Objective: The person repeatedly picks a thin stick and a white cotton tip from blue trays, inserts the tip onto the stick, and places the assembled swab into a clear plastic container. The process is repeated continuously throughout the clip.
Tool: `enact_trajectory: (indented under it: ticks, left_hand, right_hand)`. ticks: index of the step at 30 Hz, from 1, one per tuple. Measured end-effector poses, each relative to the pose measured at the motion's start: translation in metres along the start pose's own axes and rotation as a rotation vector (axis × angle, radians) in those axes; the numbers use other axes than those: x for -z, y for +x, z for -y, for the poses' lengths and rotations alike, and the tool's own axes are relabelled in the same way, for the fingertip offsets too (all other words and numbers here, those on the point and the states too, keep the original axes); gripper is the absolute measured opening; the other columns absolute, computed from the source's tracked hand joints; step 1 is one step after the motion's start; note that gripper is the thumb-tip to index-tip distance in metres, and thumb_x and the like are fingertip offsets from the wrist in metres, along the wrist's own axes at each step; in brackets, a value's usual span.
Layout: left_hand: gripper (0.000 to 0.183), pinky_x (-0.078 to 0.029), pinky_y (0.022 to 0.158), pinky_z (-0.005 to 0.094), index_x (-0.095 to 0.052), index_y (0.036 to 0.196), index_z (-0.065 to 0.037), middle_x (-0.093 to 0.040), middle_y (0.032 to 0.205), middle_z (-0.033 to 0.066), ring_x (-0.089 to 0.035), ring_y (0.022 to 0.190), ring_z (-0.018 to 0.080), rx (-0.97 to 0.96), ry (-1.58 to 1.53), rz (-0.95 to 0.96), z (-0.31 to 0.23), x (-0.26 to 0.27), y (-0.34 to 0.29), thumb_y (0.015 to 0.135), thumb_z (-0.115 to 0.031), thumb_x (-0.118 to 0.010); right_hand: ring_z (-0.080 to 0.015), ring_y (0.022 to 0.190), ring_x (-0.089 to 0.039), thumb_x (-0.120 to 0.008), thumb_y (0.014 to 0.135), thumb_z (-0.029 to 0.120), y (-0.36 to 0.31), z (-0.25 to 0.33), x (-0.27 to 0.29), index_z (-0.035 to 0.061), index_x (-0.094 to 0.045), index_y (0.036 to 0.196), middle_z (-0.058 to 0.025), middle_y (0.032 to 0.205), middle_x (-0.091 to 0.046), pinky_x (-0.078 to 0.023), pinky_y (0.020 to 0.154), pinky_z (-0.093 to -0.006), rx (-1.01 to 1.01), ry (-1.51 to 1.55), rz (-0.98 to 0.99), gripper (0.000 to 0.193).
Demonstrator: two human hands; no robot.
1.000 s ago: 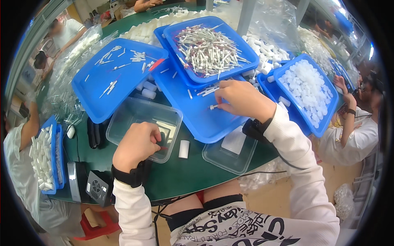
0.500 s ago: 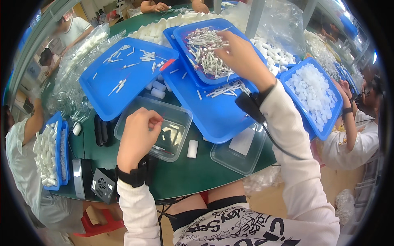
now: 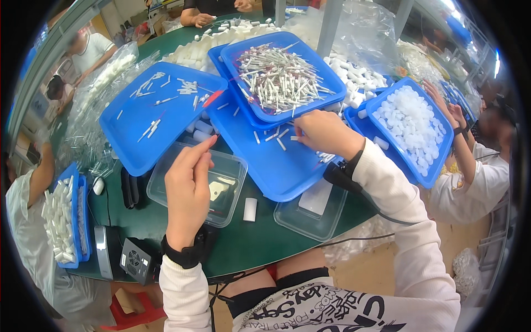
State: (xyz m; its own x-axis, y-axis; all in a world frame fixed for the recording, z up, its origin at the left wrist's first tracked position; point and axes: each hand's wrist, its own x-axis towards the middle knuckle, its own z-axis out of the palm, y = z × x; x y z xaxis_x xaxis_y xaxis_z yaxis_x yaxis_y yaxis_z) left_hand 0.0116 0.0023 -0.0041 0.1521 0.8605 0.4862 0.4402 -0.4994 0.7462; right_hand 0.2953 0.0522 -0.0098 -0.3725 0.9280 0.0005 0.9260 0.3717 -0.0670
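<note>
Over the flat blue plastic tray (image 3: 276, 166) at the table's centre, the right hand (image 3: 326, 133) is curled palm down, fingertips pinched round a thin white plastic stick (image 3: 295, 138) that pokes out leftward from under them; it looks gripped rather than just touched, though the fingers hide most of it. Stick's long axis runs roughly left-right, across the tray. A few more loose white sticks (image 3: 274, 135) lie on the tray just left of that hand, apart from it, angled every which way. Main stock, a heap of the same white sticks (image 3: 279, 77), fills the upper blue tray (image 3: 326, 105) stacked directly beyond the right hand, so the supply lies straight ahead of the right hand and well away from the left. Left hand (image 3: 188, 188) hovers over the clear rectangular plastic tub (image 3: 166, 193), fingers loosely closed with the index extended forward-right toward the flat tray; whether it holds anything I cannot tell. Tub sits just left of the flat tray and partly under its edge. Small white cylinder cap (image 3: 250, 209) stands on the green table (image 3: 254, 243) between the tub and a second clear tub (image 3: 287, 218). Right hand is clearly the nearer one for sticks; left is nearer to the tub.
</note>
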Motion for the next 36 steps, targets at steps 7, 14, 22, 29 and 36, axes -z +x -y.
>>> enact_trajectory:
  ticks: [7,14,22,29,36]
  left_hand:
    - [0.015,-0.043,0.063,0.0201,-0.06,0.105,0.003,-0.07,0.092,0.0105,-0.052,0.068,0.0052,0.202,-0.429,0.086,-0.012,0.0,-0.001,0.093,-0.006,-0.056]
    - [0.016,-0.048,0.072,0.0228,-0.052,0.11,0.0,-0.069,0.096,0.0169,-0.061,0.082,0.0106,0.271,-0.763,0.032,-0.011,0.002,-0.005,0.096,-0.009,-0.054]
    - [0.015,-0.057,0.078,0.0323,-0.052,0.105,0.001,-0.064,0.104,0.0221,-0.068,0.09,0.0284,0.35,-1.018,-0.14,-0.005,0.003,-0.004,0.094,-0.008,-0.058]
    - [0.013,-0.058,0.077,0.0321,-0.052,0.102,0.001,-0.065,0.101,0.021,-0.069,0.09,0.0297,0.342,-1.004,-0.193,-0.006,-0.002,-0.005,0.093,-0.007,-0.059]
    - [0.013,-0.058,0.078,0.0327,-0.052,0.101,0.002,-0.066,0.1,0.0224,-0.069,0.089,0.0278,0.313,-0.922,-0.199,-0.009,-0.004,-0.006,0.092,-0.002,-0.06]
  right_hand:
    - [-0.0322,0.067,-0.064,-0.061,0.078,0.009,-0.022,0.017,0.02,0.0031,-0.056,0.091,-0.0134,0.069,-0.063,-0.05,0.06,-0.0387,-0.016,0.045,-0.221,0.015]
    - [-0.0291,0.064,-0.066,-0.057,0.085,0.007,-0.022,0.086,0.055,0.0013,-0.054,0.099,-0.0139,0.077,-0.069,-0.05,0.058,-0.0326,0.229,0.987,-0.157,0.015]
    - [-0.0137,0.072,-0.068,-0.059,0.093,0.011,-0.018,0.095,0.018,0.002,-0.056,0.103,-0.009,0.086,-0.073,-0.052,0.06,-0.0246,0.26,1.203,-0.16,0.014]
    - [-0.0092,0.074,-0.067,-0.06,0.092,0.01,-0.019,0.102,0.015,0.0001,-0.061,0.101,-0.0064,0.088,-0.073,-0.054,0.06,-0.0224,0.211,1.434,-0.117,0.013]
    - [-0.0135,0.079,-0.068,-0.062,0.09,0.006,-0.019,0.101,0.016,-0.0004,-0.062,0.101,-0.0097,0.09,-0.071,-0.055,0.063,-0.0246,0.199,1.343,-0.205,0.013]
